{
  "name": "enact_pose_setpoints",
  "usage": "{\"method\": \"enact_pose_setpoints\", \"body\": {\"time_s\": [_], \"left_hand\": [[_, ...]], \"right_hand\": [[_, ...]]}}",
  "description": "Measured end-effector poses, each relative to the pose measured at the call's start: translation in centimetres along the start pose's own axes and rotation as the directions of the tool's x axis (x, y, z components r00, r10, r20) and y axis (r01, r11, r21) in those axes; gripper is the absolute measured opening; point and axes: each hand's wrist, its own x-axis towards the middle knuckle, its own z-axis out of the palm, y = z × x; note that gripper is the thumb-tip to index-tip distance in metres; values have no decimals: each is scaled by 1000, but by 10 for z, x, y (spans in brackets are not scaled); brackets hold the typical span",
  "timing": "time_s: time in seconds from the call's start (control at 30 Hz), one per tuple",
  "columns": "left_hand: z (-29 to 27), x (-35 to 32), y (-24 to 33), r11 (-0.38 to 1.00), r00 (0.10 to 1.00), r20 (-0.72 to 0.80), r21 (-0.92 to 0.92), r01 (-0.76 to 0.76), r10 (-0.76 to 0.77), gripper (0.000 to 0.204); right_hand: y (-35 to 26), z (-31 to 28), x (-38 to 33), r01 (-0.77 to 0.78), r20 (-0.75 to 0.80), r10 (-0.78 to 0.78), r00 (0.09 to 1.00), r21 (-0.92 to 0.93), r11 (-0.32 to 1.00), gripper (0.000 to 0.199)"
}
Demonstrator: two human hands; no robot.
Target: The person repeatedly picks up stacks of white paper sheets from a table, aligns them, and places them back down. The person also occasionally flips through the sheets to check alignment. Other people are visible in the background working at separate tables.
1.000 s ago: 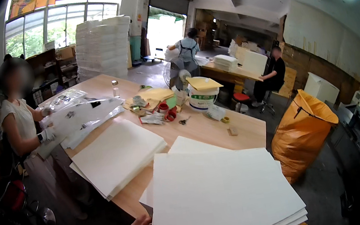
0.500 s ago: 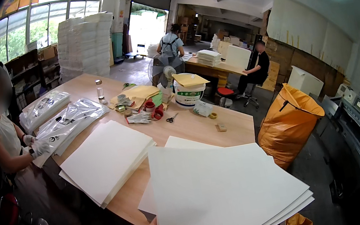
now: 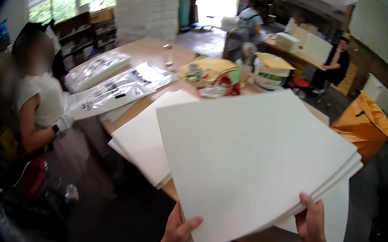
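Note:
Both hands hold a stack of large white boards [image 3: 257,156], raised and tilted above the near end of the table. My left hand [image 3: 179,227] grips its left near corner, thumb on top and fingers underneath. At the near right edge, my right hand [image 3: 311,217] is closed round the boards with the thumb over the upper face. Under the held stack, another white board [image 3: 342,209] shows at the lower right. A second pile of white boards [image 3: 139,135] rests on the wooden table [image 3: 142,49], to the left.
On the left, a gloved co-worker [image 3: 45,100] handles clear plastic bags [image 3: 116,90]. Farther back on the table are yellow envelopes [image 3: 213,68], red tape rolls [image 3: 229,86] and a white bucket [image 3: 269,74]. An orange sack [image 3: 363,122] stands right of the table. Two people are farther off.
The stack of boards has come up off the table toward me. My right hand now shows clearly on its near edge. The view has swung left, and the co-worker has lifted a plastic bag.

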Motion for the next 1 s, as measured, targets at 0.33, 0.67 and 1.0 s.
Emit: {"method": "enact_pose_setpoints", "body": {"time_s": [0.33, 0.67, 1.0], "left_hand": [[-106, 62, 10, 936, 920, -267, -125, -328, 286, 65], [-205, 133, -44, 907, 930, -355, -357, -225, 91, 59], [-240, 153, -83, 867, 898, -381, -498, 0, -219, 43]], "right_hand": [[51, 185, 144, -194, 391, 177, 903, 3, 981, 27], [191, 232, 266, -446, 253, 618, 744, -500, 742, 44], [-7, 216, 50, 278, 744, 188, 642, -453, 847, 55]]}}
